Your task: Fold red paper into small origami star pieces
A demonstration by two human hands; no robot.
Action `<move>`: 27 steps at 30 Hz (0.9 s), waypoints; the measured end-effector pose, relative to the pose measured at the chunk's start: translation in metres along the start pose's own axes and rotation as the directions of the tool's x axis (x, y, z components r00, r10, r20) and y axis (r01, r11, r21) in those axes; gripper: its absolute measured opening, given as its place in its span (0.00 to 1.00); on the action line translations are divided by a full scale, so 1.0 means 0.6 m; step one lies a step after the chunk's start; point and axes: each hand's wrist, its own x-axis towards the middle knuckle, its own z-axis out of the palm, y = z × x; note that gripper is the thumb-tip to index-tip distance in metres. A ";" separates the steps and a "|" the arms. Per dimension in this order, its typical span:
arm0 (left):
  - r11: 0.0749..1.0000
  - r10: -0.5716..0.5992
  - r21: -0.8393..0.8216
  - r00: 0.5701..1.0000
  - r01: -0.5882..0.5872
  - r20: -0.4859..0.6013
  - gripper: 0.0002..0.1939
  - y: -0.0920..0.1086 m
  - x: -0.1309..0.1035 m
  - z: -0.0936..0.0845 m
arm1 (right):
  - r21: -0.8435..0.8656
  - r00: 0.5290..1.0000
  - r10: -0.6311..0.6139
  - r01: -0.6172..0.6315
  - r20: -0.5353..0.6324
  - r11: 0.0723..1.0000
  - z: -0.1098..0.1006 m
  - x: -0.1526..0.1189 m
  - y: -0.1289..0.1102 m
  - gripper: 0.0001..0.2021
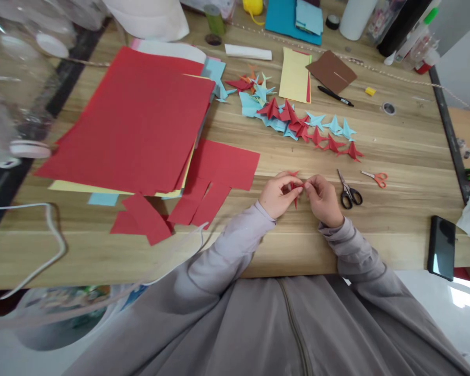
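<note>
Between my two hands is a small folded red paper crane, partly covered by fingers. My left hand is closed around its body, thumb against forefinger. With thumb and fingertips together, my right hand pinches a pointed red end of the same piece. Beyond my hands lie finished red paper cranes and light blue paper cranes in a loose cluster. Black-handled scissors rest just right of my right hand, with small orange-handled scissors farther right.
A large stack of red paper fills the left, with cut red strips near it. Yellow paper, brown paper and a black pen lie at the back. A phone sits at the right front edge. A white cable crosses the left.
</note>
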 end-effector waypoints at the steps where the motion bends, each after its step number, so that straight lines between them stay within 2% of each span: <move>1: 1.000 -0.005 -0.006 1.000 0.005 -0.009 0.04 -0.001 0.001 0.000 | 0.023 1.000 0.005 -0.005 0.004 1.000 0.000 0.001 0.000 0.12; 7: 0.999 -0.011 -0.042 0.998 0.009 -0.056 0.05 -0.007 0.007 -0.003 | 0.170 1.000 0.016 -0.017 0.004 0.985 -0.003 0.009 -0.002 0.18; 16: 1.000 0.006 -0.007 0.998 -0.007 -0.060 0.05 -0.011 0.005 -0.004 | 0.165 0.998 0.029 -0.040 0.064 0.985 0.002 0.008 -0.001 0.20; 21: 0.999 -0.019 -0.048 0.999 0.017 -0.042 0.06 -0.010 0.007 -0.005 | 0.179 0.999 0.026 -0.033 0.040 0.983 0.000 0.010 0.005 0.20; 27: 0.998 -0.031 -0.049 0.997 0.028 -0.072 0.07 -0.013 0.010 -0.003 | 0.198 0.999 0.014 -0.022 0.041 0.980 0.001 0.010 0.014 0.20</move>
